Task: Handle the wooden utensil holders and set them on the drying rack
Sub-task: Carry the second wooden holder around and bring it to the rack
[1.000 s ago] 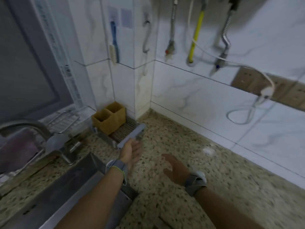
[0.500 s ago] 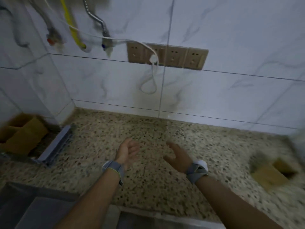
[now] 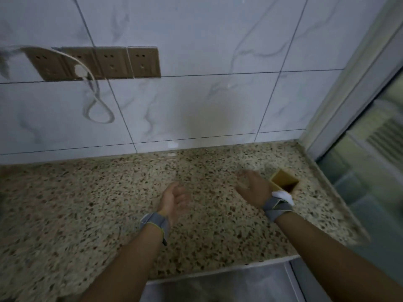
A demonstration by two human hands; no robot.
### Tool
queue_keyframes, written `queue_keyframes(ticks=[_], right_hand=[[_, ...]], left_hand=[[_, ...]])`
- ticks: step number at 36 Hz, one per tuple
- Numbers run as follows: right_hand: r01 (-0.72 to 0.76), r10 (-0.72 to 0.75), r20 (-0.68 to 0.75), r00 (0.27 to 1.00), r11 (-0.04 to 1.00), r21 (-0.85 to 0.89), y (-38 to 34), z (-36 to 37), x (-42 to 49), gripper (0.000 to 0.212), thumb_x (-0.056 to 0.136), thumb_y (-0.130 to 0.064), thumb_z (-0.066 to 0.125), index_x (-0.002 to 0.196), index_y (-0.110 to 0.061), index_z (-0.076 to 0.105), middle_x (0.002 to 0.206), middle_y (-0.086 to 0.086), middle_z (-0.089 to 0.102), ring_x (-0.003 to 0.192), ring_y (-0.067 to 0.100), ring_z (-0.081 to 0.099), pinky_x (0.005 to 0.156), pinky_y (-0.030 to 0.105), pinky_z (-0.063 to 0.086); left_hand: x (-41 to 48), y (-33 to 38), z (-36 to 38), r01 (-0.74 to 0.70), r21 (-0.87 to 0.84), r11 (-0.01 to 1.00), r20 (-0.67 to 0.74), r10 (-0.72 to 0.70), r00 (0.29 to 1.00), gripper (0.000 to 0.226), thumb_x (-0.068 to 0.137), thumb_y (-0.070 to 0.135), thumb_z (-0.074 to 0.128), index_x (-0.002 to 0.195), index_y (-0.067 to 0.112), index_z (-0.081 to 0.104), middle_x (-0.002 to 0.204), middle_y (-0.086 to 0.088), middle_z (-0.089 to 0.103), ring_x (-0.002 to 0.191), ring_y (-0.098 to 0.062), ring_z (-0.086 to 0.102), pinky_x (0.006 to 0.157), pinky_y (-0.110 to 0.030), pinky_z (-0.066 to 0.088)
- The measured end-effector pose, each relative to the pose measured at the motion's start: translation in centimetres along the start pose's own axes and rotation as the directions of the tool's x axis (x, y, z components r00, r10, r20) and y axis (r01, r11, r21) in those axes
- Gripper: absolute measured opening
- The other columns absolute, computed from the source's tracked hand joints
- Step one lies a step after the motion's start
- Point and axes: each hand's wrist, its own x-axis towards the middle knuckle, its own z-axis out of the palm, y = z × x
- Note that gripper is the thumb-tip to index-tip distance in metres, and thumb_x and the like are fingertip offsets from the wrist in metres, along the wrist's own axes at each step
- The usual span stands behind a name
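A wooden utensil holder (image 3: 284, 181) stands on the speckled stone counter (image 3: 87, 203) at the right, its open square top showing; my right wrist hides part of it. My right hand (image 3: 253, 187) hovers just left of the holder, fingers spread and blurred, holding nothing. My left hand (image 3: 174, 200) hangs open over the middle of the counter, palm turned to the right. Both wrists wear grey bands. The drying rack and the other holders are out of view.
A marble-tiled wall (image 3: 196, 105) rises behind the counter, with a row of beige sockets (image 3: 113, 62) and a looped white cable (image 3: 96, 105). A window frame (image 3: 353, 88) borders the right side. A steel edge (image 3: 218, 282) runs along the counter's front.
The view has swung right: the drying rack and its two holders have left the frame, and the lone holder now lies beside my right hand, which has reached toward it.
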Motion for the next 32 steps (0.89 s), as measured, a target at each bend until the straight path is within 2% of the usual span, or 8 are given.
queue_keyframes(ticks=[3,8,11,14,17,19,27,32], right_hand=[[-0.075,0.067,-0.054,0.996,0.985,-0.159,3.4,-2.0,0.0,0.076,0.092,-0.04,0.061,0.152,-0.015,0.023,0.149,0.019,0.037,0.127,0.042,0.046,0.095,0.049,0.05],[-0.191,0.16,-0.177,0.971,0.966,-0.174,7.3,-2.5,0.1,0.071,0.092,-0.041,0.061,0.141,0.002,0.033,0.134,0.026,0.048,0.109,0.043,0.055,0.082,0.045,0.051],[-0.233,0.206,-0.159,0.966,0.956,-0.176,9.4,-2.4,0.5,0.056,0.095,-0.039,0.057,0.134,-0.003,0.04,0.118,0.024,0.057,0.091,0.039,0.059,0.068,0.039,0.046],[-0.221,0.239,0.028,0.971,0.93,-0.294,10.9,-1.9,1.3,0.059,0.099,-0.03,0.052,0.147,-0.009,0.024,0.117,0.023,0.064,0.09,0.041,0.066,0.074,0.05,0.057],[-0.205,0.248,0.078,0.966,0.91,-0.36,11.3,-1.8,1.7,0.056,0.099,-0.024,0.05,0.149,-0.015,0.024,0.114,0.022,0.067,0.089,0.041,0.067,0.076,0.052,0.058],[-0.195,0.241,0.078,0.967,0.906,-0.376,11.2,-1.8,1.7,0.055,0.098,-0.026,0.051,0.147,-0.019,0.026,0.118,0.021,0.066,0.094,0.042,0.067,0.078,0.051,0.057],[-0.074,0.158,0.196,0.968,0.922,-0.38,7.0,-3.8,0.3,0.058,0.1,-0.016,0.046,0.152,-0.026,0.022,0.136,0.02,0.056,0.108,0.041,0.062,0.083,0.045,0.053],[0.076,0.002,0.264,0.965,0.955,-0.286,2.4,-2.9,-0.2,0.062,0.098,-0.024,0.052,0.152,-0.032,0.023,0.131,0.015,0.06,0.099,0.038,0.064,0.082,0.045,0.057]], left_hand=[[0.0,-1.5,3.2,0.019,0.021,1.0,0.015,-0.02,1.0,0.035,0.099,0.046,0.058,0.076,0.019,0.062,0.071,-0.002,0.049,0.057,-0.019,0.047,0.061,-0.034,0.041],[1.4,-3.3,5.2,0.013,0.12,0.993,-0.027,-0.01,1.0,0.054,0.104,0.054,0.049,0.126,0.008,0.07,0.095,-0.011,0.073,0.078,-0.029,0.068,0.076,-0.043,0.053],[2.2,-4.0,5.8,0.043,0.155,0.987,-0.025,-0.04,0.999,0.049,0.099,0.056,0.056,0.106,0.011,0.074,0.095,-0.013,0.073,0.085,-0.033,0.068,0.078,-0.042,0.057],[2.2,-5.0,6.3,0.099,0.129,0.987,0.033,-0.104,0.994,0.037,0.087,0.052,0.071,0.074,0.018,0.067,0.063,-0.005,0.064,0.055,-0.024,0.062,0.053,-0.032,0.056],[1.9,-6.1,7.7,0.085,0.16,0.983,-0.012,-0.084,0.996,0.05,0.101,0.054,0.051,0.113,0.01,0.072,0.11,-0.014,0.076,0.102,-0.034,0.072,0.082,-0.044,0.058],[1.7,-6.6,8.6,0.082,0.183,0.98,-0.005,-0.082,0.997,0.057,0.104,0.056,0.044,0.125,0.009,0.069,0.126,-0.016,0.072,0.108,-0.032,0.069,0.086,-0.043,0.056],[1.9,-7.4,9.7,0.062,0.148,0.987,-0.013,-0.061,0.998,0.07,0.101,0.063,0.04,0.133,0.008,0.067,0.13,-0.016,0.07,0.12,-0.036,0.066,0.087,-0.044,0.057],[1.3,-6.5,9.4,0.04,0.122,0.992,-0.032,-0.036,0.999,0.067,0.1,0.064,0.043,0.126,0.008,0.068,0.119,-0.016,0.074,0.101,-0.033,0.07,0.078,-0.042,0.059]])
